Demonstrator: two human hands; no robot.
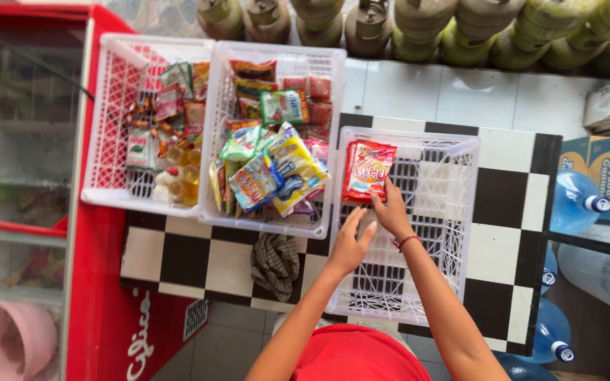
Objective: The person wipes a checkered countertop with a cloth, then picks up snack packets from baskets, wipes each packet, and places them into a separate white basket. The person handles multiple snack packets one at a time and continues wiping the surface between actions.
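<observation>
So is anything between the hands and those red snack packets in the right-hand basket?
Nothing visible. The right hand already touches the red snack packets in the white basket; the left hand hovers just below them, over bare mesh.

Three white plastic baskets sit in a row. Four blue water jugs crowd at three o'clock. One checked cloth lies at six. One pink tub stands at eight o'clock.
</observation>
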